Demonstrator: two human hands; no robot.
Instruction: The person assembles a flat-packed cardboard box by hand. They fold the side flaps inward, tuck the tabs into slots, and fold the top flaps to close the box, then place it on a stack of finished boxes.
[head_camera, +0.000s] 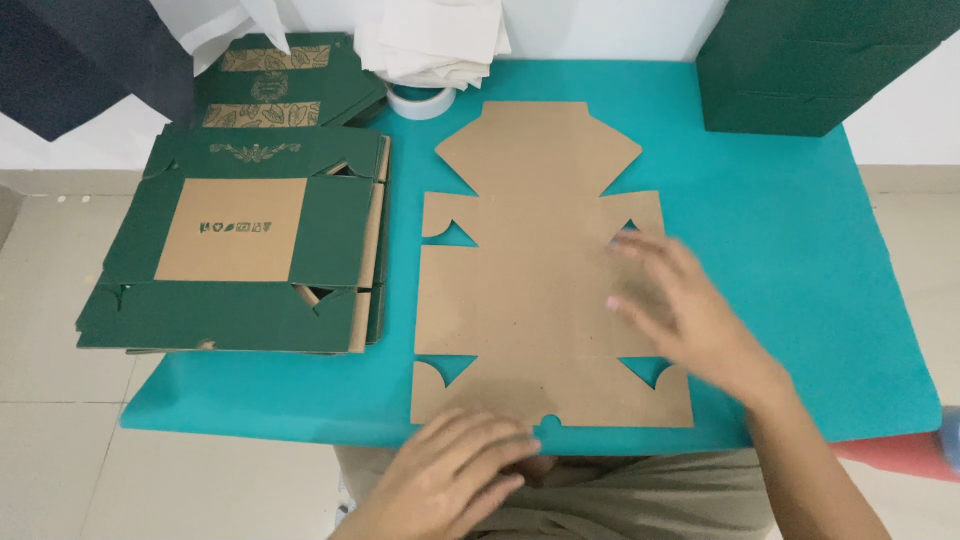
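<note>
Right now the flat brown cardboard box blank (545, 270) lies plain side up in the middle of the teal table (800, 250), its near edge at the table's lip. Left hand (455, 480) rests flat on that near flap, right hand (690, 310) pressed open-palmed on the right side, neither gripping. With only palms on it, the blank could skid on the smooth top or crease off its score line, or nudge the stack of green flat boxes (240, 250) just to its left.

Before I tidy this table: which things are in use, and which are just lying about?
In use:
flat brown box blank
left hand on its near edge
right hand flat on it

Lying about:
stack of green blanks
tape roll
white paper
green boxes
</note>
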